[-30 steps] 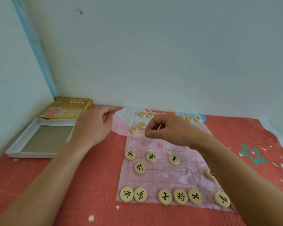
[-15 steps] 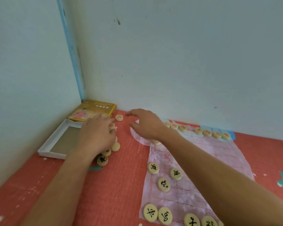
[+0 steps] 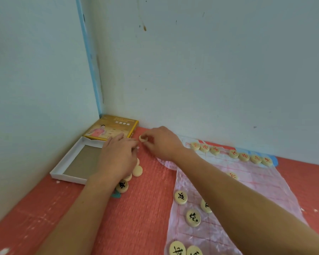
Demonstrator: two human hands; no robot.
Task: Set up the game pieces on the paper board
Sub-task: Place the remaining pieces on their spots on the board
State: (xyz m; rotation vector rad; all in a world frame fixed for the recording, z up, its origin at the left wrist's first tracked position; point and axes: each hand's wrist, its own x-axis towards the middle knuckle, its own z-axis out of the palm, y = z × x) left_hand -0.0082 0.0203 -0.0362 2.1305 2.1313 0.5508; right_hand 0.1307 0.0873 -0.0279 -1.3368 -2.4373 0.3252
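The right hand (image 3: 159,144) pinched a round cream game piece (image 3: 143,138) by its edge, tilted so its blank face pointed toward the camera, off the board over the red mat (image 3: 136,214) beside the yellow box lid (image 3: 111,128). The left hand (image 3: 118,157) lay palm down over loose pieces (image 3: 137,171), fingers curled; whether it gripped any I could not tell. The paper board (image 3: 261,183) ran lengthwise away toward the wall (image 3: 210,70), red-marked pieces (image 3: 244,157) along its far edge.
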